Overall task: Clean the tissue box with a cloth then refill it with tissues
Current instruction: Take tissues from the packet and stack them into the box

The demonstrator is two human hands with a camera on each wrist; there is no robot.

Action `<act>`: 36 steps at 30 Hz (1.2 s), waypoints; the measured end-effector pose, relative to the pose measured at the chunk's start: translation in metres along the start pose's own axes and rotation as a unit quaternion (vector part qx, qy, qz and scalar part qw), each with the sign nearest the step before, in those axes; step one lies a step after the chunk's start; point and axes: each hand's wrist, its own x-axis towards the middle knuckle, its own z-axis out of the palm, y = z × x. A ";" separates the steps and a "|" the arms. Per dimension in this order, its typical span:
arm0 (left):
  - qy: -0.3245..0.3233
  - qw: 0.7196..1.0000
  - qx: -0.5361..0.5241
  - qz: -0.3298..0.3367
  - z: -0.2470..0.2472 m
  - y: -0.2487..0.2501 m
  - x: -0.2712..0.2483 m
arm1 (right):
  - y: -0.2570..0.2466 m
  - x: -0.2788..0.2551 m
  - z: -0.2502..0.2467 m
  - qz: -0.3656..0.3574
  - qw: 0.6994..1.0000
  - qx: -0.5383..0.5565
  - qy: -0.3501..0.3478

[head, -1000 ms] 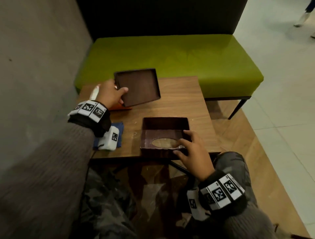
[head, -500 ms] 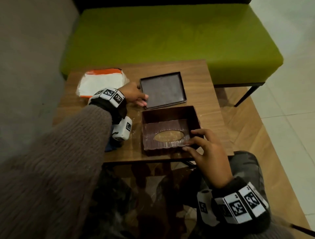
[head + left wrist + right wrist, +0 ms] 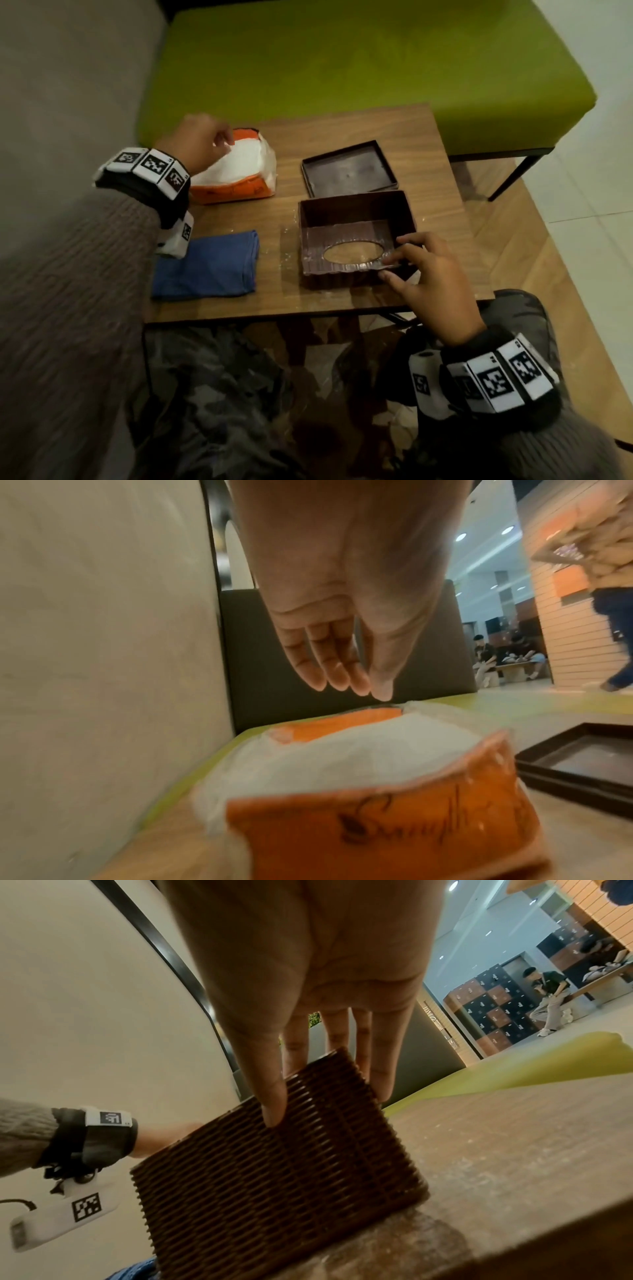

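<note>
The tissue box (image 3: 356, 236) lies upside down and open at the near right of the surface (image 3: 404, 137), its oval slot facing down. My right hand (image 3: 433, 274) pinches its near right corner, thumb on the ribbed outer wall, fingers over the rim. The tissue pack (image 3: 239, 171) sits well to the box's left and farther back, so my left hand (image 3: 197, 140) is the nearer one; it hovers just above the pack's far end, its grip slack, fingers nearly straight, holding nothing. The tissues must travel right and toward me.
</note>
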 end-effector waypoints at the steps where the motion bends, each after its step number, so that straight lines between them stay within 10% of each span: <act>1: -0.021 1.000 0.016 0.002 0.002 -0.006 -0.002 | -0.001 0.000 0.000 -0.002 1.000 0.000 0.002; 14: -0.078 0.992 0.042 0.091 0.022 -0.007 -0.006 | 0.001 -0.001 0.003 -0.003 1.000 0.004 0.020; 36: -0.061 0.994 0.070 0.054 0.031 0.000 -0.009 | 0.001 -0.003 0.003 -0.010 1.000 0.001 0.025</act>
